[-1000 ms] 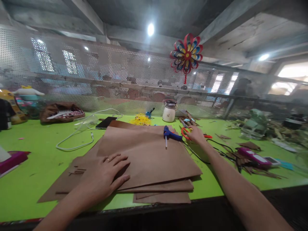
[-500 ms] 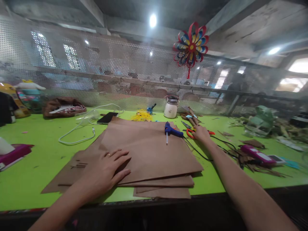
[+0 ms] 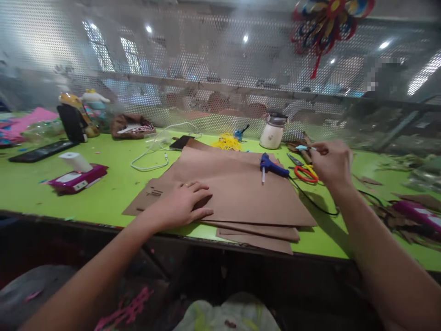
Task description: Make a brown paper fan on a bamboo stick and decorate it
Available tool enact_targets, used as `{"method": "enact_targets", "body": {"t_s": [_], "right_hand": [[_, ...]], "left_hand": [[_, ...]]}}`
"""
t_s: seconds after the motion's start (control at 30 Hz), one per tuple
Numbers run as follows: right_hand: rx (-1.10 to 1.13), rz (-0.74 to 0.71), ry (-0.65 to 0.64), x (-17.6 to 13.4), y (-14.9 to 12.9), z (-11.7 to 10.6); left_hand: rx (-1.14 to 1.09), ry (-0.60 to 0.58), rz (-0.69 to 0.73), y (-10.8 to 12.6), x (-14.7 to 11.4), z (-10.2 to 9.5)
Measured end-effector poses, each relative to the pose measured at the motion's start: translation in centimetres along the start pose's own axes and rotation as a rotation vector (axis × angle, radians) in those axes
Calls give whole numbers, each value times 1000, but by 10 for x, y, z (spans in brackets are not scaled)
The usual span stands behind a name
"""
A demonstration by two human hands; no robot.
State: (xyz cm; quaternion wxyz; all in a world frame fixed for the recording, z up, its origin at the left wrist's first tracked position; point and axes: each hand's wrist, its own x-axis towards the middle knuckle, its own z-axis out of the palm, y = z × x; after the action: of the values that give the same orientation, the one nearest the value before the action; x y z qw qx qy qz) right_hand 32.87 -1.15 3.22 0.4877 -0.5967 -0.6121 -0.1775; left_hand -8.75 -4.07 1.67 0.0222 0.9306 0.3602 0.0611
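My left hand (image 3: 184, 204) lies flat on a stack of brown paper sheets (image 3: 237, 197), its fingers slightly spread. Raised over the right side of the table, my right hand (image 3: 332, 161) has thumb and fingers pinched together. A small light-blue piece (image 3: 302, 147) sticks out at its fingertips; its kind is too small to tell. Below that hand lie orange-handled scissors (image 3: 306, 174) and pliers-like metal jaws (image 3: 294, 159). A blue glue gun (image 3: 274, 166) with a white glue stick rests on the stack's right part.
Behind the paper are yellow shreds (image 3: 227, 142), a white jar (image 3: 272, 132) and a phone (image 3: 181, 142) near a white cable (image 3: 148, 168). A purple power strip (image 3: 81, 177) stands left, another (image 3: 418, 214) right among brown scraps. The green table's (image 3: 99, 209) front edge runs below.
My right hand has lifted off the tools near the scissors and now pinches the light-blue piece. The left hand stays on the paper. The head view has tilted down and shifted left.
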Motion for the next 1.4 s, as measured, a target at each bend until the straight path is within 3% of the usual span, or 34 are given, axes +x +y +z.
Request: {"method": "enact_targets", "body": {"t_s": [0.07, 0.2, 0.33, 0.4, 0.47, 0.5, 0.7, 0.97, 1.17, 1.27, 1.4], "right_hand": [[14, 32, 50, -2, -17, -7], [157, -4, -51, -21, -61, -22], [362, -196, -551, -54, -112, -39], [327, -320, -756, -73, -129, -42], [271, -427, -909, -90, -134, -38], [242, -449, -925, -97, -132, -35], [173, -392, -805, -115, -107, -18], [192, -507, -838, -120, -130, -27], [63, -572, -725, -119, -120, -18], [-23, -553, -705, -113, -113, -15], [-44, -492, -647, -104, -112, -13]], "left_hand": [[-23, -42, 8, 2, -3, -7], [-60, -105, 22, 3, -11, -17], [-83, -104, 6, 3, -13, -19], [-96, -91, 16, 4, -12, -19], [-111, -85, 29, 4, -10, -20], [-118, -84, 29, 3, -9, -20], [-115, -121, 47, 0, -3, -24], [-69, -198, 120, 2, -12, -28], [-46, -165, 55, -6, -10, -30], [-48, -131, 54, -14, -2, -34], [-41, -213, 102, -19, 9, -43]]}}
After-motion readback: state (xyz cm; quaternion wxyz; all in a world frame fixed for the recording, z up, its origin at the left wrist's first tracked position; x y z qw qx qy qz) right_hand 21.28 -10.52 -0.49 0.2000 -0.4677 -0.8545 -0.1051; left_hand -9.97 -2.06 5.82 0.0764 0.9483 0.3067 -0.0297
